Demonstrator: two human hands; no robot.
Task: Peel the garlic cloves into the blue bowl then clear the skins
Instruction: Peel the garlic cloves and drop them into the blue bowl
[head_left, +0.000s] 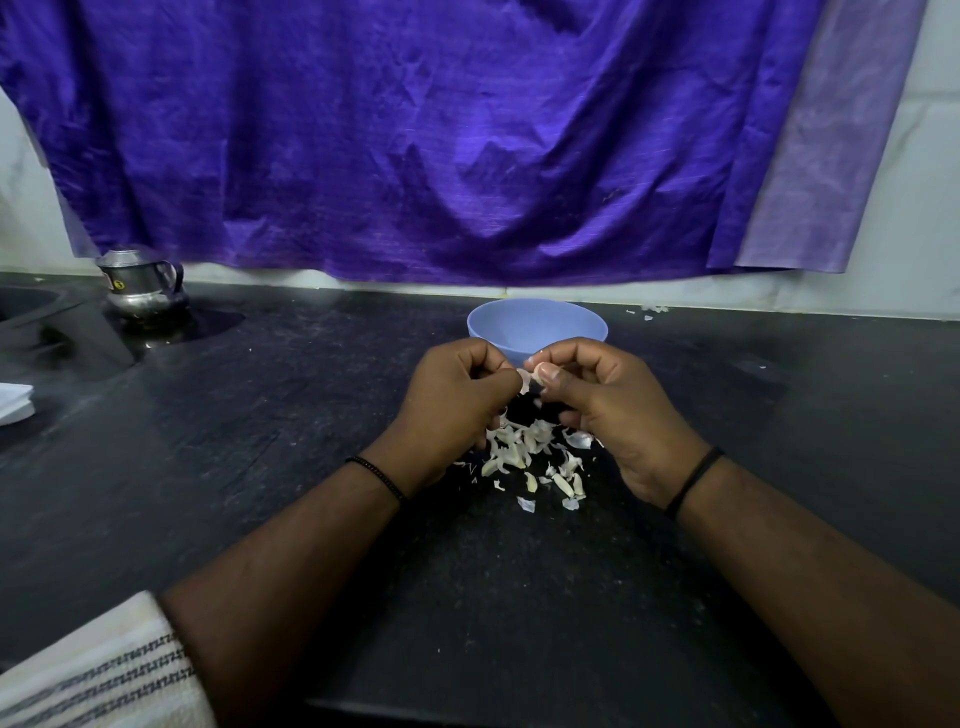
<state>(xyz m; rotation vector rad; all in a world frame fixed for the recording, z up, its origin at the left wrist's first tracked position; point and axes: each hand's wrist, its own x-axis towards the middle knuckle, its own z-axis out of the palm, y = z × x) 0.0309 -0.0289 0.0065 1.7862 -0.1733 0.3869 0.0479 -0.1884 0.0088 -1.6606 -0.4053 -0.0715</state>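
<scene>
Behind everything hangs one wide purple cloth (415, 145), and under it runs the dark stone desk (260, 415) that carries our work. We see one pale blue plastic bowl (537, 325) standing on the desk just beyond our knuckles; its inside is hidden from us, so we cannot count any peeled cloves there. At the far left stands one small steel jug (143, 283), and one white striped towel (98, 670) lies at the near left corner. Our left hand (457, 400) and right hand (602, 395) are both curled, meeting at the fingertips around one small garlic clove (530, 379), which we pinch between them, a flake of skin lifting off it. Below the hands one loose heap of papery white garlic skins (524, 457) lies scattered, too many and too tangled to count, with perhaps some unpeeled cloves among them. We judge the risks thus: the slippery clove could squirt out of our pinch and miss the bowl, and the light skins could drift across the desk with any draught or careless sweep.
</scene>
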